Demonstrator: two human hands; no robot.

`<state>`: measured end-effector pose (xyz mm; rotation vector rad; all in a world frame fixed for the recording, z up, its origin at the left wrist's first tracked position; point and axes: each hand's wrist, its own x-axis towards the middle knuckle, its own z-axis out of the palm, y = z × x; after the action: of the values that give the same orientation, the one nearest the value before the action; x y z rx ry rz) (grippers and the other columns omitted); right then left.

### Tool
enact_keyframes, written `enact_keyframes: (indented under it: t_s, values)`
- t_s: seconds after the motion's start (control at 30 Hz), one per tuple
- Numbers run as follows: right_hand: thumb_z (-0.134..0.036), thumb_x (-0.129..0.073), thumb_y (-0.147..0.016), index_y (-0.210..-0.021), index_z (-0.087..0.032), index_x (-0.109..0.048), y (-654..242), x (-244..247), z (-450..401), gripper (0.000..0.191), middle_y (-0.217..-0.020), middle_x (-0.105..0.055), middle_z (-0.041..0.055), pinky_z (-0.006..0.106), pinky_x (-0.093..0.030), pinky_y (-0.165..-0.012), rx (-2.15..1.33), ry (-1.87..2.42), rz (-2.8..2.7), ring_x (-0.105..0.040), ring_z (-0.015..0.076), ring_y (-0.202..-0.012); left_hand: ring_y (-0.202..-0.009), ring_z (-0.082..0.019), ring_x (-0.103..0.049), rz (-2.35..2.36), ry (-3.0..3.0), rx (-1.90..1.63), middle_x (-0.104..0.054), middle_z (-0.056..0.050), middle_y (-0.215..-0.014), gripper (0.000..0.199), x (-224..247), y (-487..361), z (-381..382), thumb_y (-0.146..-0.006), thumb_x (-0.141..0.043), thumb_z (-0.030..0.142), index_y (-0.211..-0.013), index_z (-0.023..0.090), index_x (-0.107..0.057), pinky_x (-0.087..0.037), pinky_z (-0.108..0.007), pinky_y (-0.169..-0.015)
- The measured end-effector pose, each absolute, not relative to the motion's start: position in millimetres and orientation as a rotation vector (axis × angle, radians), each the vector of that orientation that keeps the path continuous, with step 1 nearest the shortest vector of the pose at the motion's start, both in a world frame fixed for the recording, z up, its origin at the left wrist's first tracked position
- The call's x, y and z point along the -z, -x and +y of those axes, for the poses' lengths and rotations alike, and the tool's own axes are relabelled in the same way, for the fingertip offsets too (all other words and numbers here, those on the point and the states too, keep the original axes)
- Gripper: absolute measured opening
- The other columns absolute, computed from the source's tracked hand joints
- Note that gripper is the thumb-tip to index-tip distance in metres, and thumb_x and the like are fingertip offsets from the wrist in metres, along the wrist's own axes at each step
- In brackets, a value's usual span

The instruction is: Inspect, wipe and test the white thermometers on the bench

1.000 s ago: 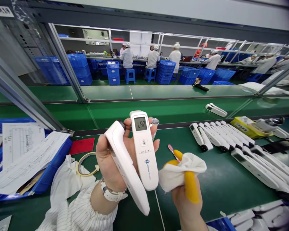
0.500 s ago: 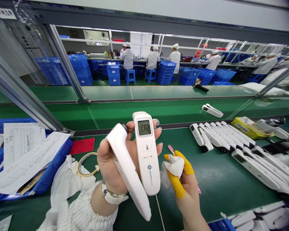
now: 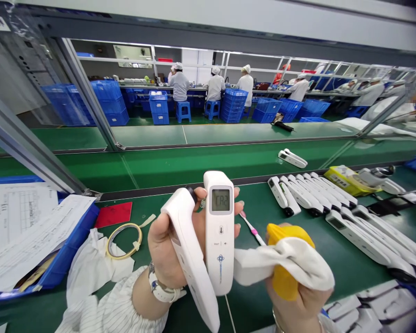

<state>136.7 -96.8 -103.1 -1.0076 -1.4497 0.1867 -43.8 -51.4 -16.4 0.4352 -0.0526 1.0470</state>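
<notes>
Farther right than half a second ago, my right hand (image 3: 298, 300) now trails the white cloth (image 3: 305, 261) out in a twisted strip – it was bunched small – while the two thermometers sit slightly lower and further right in the frame.

At lower centre, my left hand (image 3: 168, 256) cradles the front thermometer (image 3: 220, 236), its screen facing me, and the second thermometer (image 3: 192, 259) leaning beside it. The cloth's loose end reaches the front one's right edge; I can't tell whether they touch.

Both bodies look smooth and share one palm, so a tug from that cloth, or a slackened thumb, could let one slide out. A fingertip might also press a button by accident.

My left fingers curl loosely, a little parted, tips showing past the front thermometer's right edge, thumb against the second. My right fingertips, in yellow finger covers, close together on the cloth, pinching its middle.

Just beyond lies a toothbrush (image 3: 253, 231). Left of centre are a tape roll (image 3: 136, 245) and a red card (image 3: 113, 214); at right, a row of thermometers (image 3: 310, 194) – and co-workers in white fill the upper middle.
</notes>
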Motion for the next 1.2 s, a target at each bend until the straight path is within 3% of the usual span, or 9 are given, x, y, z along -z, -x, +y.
enact_keyframes:
  t_s: [0.17, 0.37, 0.5, 0.6, 0.77, 0.9, 0.97, 1.13, 1.2]
  values:
    - [-0.008, -0.064, -0.076, -0.103, -0.032, -0.066, -123.2, 57.1, -88.8, 0.037, -0.087, -0.061, 0.0051, 0.043, -0.051, -0.067, 0.144, 0.979, -1.358, -0.057, 0.0257, -0.076, -0.127, -0.03, -0.038, -0.084, -0.418, -0.993, -0.045, -0.019, -0.133, 0.048, 18.9, 38.0, -54.9, -0.067, -0.052, 0.055, -0.103, 0.023, -0.05, -0.03, -0.042, -0.101]
    - [-0.018, -0.061, -0.081, -0.104, -0.031, -0.066, -113.7, 29.4, -94.3, 0.027, -0.093, -0.061, 0.0056, 0.036, -0.054, -0.058, 0.004, 0.981, -1.679, -0.061, 0.0223, -0.073, -0.133, -0.034, -0.025, -0.035, -0.359, -0.972, -0.046, -0.017, -0.132, 0.046, 22.9, 32.7, -56.4, -0.068, -0.049, 0.054, -0.102, 0.024, -0.051, -0.022, -0.05, -0.104]
    - [-0.008, -0.059, -0.078, -0.107, -0.032, -0.063, -123.9, 28.3, -84.9, 0.038, -0.096, -0.064, 0.0043, 0.041, -0.054, -0.071, 0.069, 0.914, -1.826, -0.061, 0.0244, -0.086, -0.126, -0.036, -0.037, 0.024, -0.445, -0.909, -0.059, -0.011, -0.117, 0.043, 27.6, 32.8, -58.4, -0.069, -0.054, 0.046, -0.106, 0.024, -0.055, -0.028, -0.049, -0.102]
    - [-0.003, -0.059, -0.077, -0.11, -0.028, -0.061, -128.6, 28.7, -79.7, 0.042, -0.103, -0.06, 0.0069, 0.039, -0.054, -0.07, 0.207, 0.95, -1.782, -0.06, 0.0233, -0.089, -0.119, -0.037, -0.045, 0.055, -0.463, -0.867, -0.064, -0.009, -0.103, 0.042, 29.3, 33.6, -58.3, -0.071, -0.054, 0.043, -0.108, 0.023, -0.058, -0.033, -0.048, -0.099]
    - [-0.003, -0.048, -0.077, -0.117, -0.015, -0.055, -126.5, 25.9, -86.5, 0.043, -0.103, -0.062, 0.0131, 0.044, -0.053, -0.08, 0.114, 0.754, -2.224, -0.057, 0.0267, -0.095, -0.114, -0.035, -0.051, 0.006, -0.42, -0.858, -0.062, -0.008, -0.111, 0.038, 32.0, 34.7, -52.1, -0.072, -0.053, 0.043, -0.106, 0.024, -0.058, -0.036, -0.048, -0.096]
    - [0.0, -0.044, -0.078, -0.124, -0.021, -0.05, -136.1, 24.9, -81.9, 0.051, -0.112, -0.055, 0.0124, 0.043, -0.051, -0.081, 0.291, 0.937, -2.109, -0.052, 0.0273, -0.103, -0.107, -0.033, -0.055, 0.019, -0.435, -0.8, -0.065, -0.008, -0.099, 0.04, 36.4, 32.3, -51.6, -0.073, -0.055, 0.039, -0.108, 0.021, -0.058, -0.037, -0.046, -0.095]
    - [-0.001, -0.045, -0.08, -0.123, -0.023, -0.051, -140.1, 25.1, -79.8, 0.049, -0.114, -0.052, 0.0126, 0.044, -0.051, -0.081, 0.339, 0.989, -2.071, -0.051, 0.0279, -0.103, -0.106, -0.032, -0.056, 0.025, -0.413, -0.795, -0.065, -0.009, -0.099, 0.04, 37.8, 30.7, -53.0, -0.074, -0.053, 0.039, -0.108, 0.018, -0.059, -0.037, -0.045, -0.096]
    - [-0.009, -0.044, -0.086, -0.11, -0.02, -0.059, -136.4, 22.1, -78.8, 0.031, -0.099, -0.065, 0.006, 0.036, -0.051, -0.088, 0.227, 0.78, -2.339, -0.057, 0.0215, -0.095, -0.103, -0.03, -0.057, 0.073, -0.359, -0.771, -0.066, -0.008, -0.094, 0.034, 37.6, 27.7, -53.2, -0.075, -0.054, 0.036, -0.103, 0.018, -0.062, -0.035, -0.044, -0.098]
    - [-0.01, -0.044, -0.088, -0.109, -0.021, -0.059, -135.8, 19.4, -74.1, 0.029, -0.101, -0.066, 0.0065, 0.039, -0.052, -0.087, 0.265, 0.821, -2.281, -0.056, 0.0224, -0.096, -0.104, -0.03, -0.057, 0.092, -0.342, -0.748, -0.066, -0.008, -0.095, 0.034, 37.6, 25.8, -51.9, -0.075, -0.054, 0.036, -0.102, 0.018, -0.062, -0.033, -0.044, -0.099]
